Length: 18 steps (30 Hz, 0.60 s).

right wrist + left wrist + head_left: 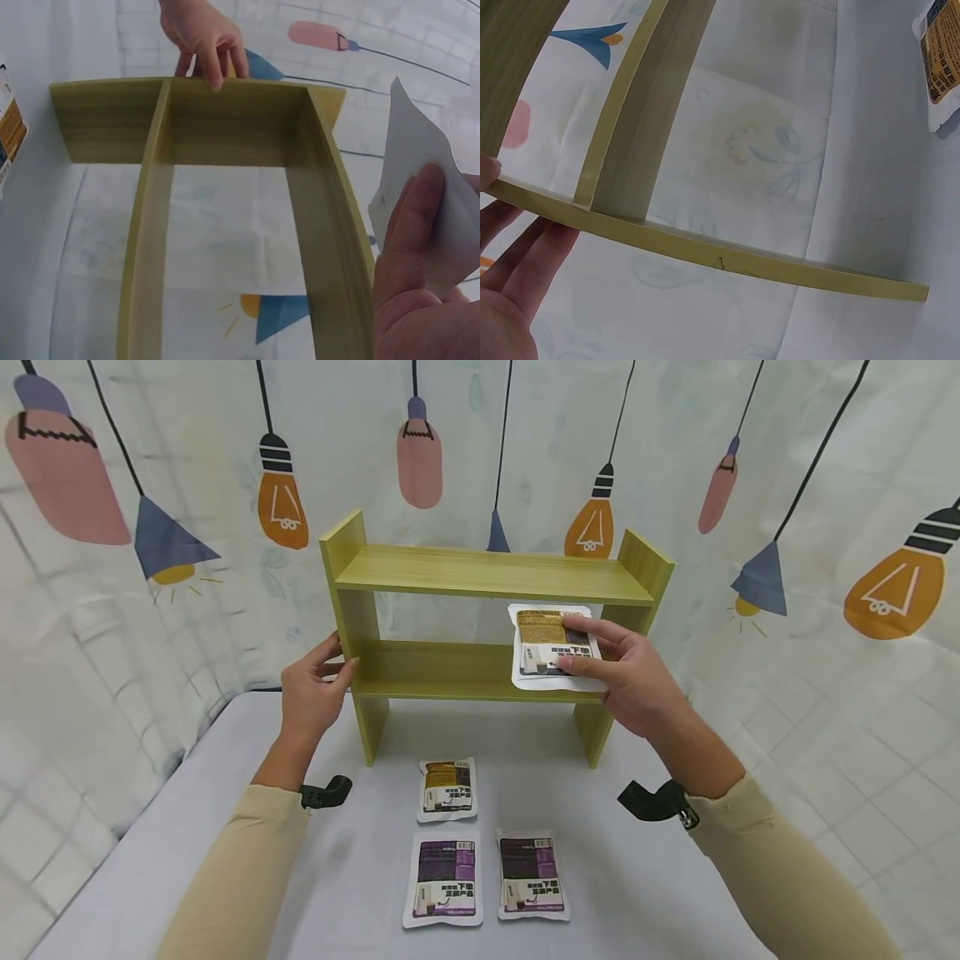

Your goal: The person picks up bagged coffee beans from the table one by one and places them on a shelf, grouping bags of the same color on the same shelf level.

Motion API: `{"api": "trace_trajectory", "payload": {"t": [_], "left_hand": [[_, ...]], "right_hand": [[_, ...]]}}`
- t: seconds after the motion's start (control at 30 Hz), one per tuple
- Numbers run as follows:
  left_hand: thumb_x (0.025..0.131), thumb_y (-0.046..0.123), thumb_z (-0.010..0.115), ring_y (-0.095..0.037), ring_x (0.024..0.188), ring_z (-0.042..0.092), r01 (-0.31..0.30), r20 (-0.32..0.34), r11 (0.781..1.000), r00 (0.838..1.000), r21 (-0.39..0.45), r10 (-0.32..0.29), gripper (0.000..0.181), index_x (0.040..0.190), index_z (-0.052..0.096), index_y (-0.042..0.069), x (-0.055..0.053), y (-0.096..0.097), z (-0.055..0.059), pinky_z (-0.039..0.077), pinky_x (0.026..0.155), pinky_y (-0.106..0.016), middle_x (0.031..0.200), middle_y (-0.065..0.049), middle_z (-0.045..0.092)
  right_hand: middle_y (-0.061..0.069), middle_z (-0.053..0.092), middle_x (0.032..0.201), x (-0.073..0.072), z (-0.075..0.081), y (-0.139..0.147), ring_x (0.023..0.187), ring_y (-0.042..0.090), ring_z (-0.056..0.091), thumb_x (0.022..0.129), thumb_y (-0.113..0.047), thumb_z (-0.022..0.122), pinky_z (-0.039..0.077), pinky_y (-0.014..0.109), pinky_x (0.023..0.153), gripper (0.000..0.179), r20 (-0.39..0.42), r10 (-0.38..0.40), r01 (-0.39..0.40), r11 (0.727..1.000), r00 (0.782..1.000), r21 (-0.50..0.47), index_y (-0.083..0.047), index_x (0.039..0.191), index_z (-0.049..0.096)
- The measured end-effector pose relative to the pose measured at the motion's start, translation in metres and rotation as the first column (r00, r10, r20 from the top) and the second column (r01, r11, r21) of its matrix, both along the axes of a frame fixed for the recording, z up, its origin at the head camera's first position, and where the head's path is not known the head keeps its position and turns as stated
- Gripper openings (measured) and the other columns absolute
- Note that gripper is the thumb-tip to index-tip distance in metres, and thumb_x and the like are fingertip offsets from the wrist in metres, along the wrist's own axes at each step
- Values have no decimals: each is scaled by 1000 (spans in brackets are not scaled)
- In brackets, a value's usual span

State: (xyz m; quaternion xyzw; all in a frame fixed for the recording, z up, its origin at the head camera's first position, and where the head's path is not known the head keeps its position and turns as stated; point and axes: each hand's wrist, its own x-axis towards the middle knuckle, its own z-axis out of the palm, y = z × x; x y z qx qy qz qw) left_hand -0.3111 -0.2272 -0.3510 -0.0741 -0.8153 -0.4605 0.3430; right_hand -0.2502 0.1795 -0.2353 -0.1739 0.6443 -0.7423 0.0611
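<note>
Right of centre in the head view, the right hand point(637, 681) pinches a packet point(538, 633) before the shelf point(480, 573); left of centre, the left hand point(312, 692) grips the shelf's side. A loosened pinch could drop the packet; an uneven left-hand pull might tip the shelf.

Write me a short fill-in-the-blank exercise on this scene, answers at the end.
1. The left hand grips the shelf by its ____ side, as the head view shows it.
2. The right hand holds an orange-labelled packet.  Its label colour matches that of ____ packet on the table.
3. In the head view, ____ packets lie on the table.
4. Of those, ____ have purple labels.

Missing words: left; one; three; two
</note>
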Motion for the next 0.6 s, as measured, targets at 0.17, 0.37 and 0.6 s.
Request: {"api": "trace_trajectory", "payload": {"t": [0.17, 0.37, 0.6], "left_hand": [[100, 24, 66, -37, 107, 74, 2, 2, 1000, 1000, 1, -2, 50, 149, 55, 29, 0, 0, 0, 60, 84, -41, 135, -13, 69], [100, 25, 67, -35, 108, 74, 1, 9, 1000, 1000, 6, -2, 50, 149, 55, 31, 0, 0, 0, 60, 84, -38, 136, -11, 69], [100, 24, 68, -36, 107, 74, 18, -1, 1000, 1000, 18, -18, 50, 148, 56, 31, 1, -1, 0, 58, 81, -21, 136, -11, 69]], "right_hand": [[7, 50, 140, -2, 5, 2, 111, 20, 66, 93, 4, 70, 62, 28, 86, 58, 8, -7, 7, 1000, 1000, 10, -18, 146, 59], [7, 48, 142, -6, 8, 4, 114, 22, 64, 92, 2, 71, 62, 27, 87, 58, 22, -19, 19, 1000, 1000, 0, -18, 146, 60], [8, 49, 143, -15, 13, 4, 116, 24, 63, 89, 3, 74, 61, 25, 86, 52, 12, -90, 90, 996, 996, -4, -20, 135, 69]]}}
